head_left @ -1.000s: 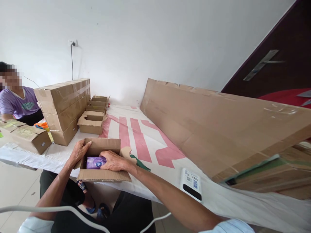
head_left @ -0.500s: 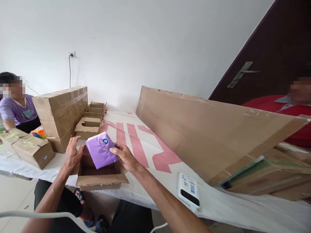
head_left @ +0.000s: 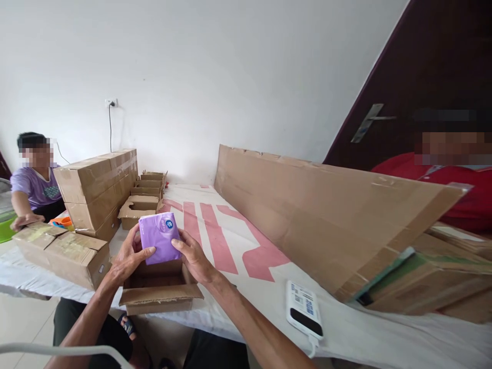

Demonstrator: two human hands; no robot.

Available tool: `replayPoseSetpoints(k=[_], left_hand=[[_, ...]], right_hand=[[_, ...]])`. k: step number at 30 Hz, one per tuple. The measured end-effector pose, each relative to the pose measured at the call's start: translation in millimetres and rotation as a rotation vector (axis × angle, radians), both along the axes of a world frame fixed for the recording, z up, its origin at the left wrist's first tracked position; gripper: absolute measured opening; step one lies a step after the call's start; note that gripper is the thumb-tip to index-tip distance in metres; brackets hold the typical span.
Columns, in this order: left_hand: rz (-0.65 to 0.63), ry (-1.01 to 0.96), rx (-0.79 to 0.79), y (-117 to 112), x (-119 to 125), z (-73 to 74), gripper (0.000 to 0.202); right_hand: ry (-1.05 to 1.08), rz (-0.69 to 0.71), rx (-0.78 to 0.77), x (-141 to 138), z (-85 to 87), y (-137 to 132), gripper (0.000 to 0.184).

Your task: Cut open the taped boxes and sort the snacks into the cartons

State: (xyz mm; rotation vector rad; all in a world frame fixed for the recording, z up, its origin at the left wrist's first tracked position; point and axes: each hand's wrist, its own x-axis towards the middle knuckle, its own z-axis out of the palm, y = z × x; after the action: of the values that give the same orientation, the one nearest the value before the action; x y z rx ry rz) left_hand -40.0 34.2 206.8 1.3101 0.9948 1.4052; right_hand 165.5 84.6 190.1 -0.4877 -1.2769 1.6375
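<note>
Both hands clamp a soft, glossy purple tissue pack [head_left: 159, 238]: left hand [head_left: 128, 258] at its lower left corner, right hand [head_left: 195, 257] at its right edge, just above an open corrugated cardboard box [head_left: 159, 289] on the white-covered table [head_left: 269, 287].

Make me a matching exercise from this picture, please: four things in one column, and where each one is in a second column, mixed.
Things:
1. purple pack
2. open carton
3. white power bank
4. stacked sealed cartons

Places:
A. flat on the white cloth, right of the arm
B. held between left hand and right hand
C. at the near table edge, under the hands
D. far left, by the wall

Pairs: 1-B, 2-C, 3-A, 4-D
</note>
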Motion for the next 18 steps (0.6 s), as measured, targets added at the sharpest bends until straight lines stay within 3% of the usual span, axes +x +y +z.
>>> replayPoseSetpoints(k=[8,18], left_hand=[[0.051,0.005,-0.004,-0.6,-0.8,5.5,0.102],[0.090,-0.049,-0.014,1.2,-4.8,3.6,0.091]], right_hand=[[-0.085,-0.017,0.155,0.9,-1.8,1.3,0.081],[-0.170,-0.010,0.186,1.7,-4.2,-1.2,0.071]])
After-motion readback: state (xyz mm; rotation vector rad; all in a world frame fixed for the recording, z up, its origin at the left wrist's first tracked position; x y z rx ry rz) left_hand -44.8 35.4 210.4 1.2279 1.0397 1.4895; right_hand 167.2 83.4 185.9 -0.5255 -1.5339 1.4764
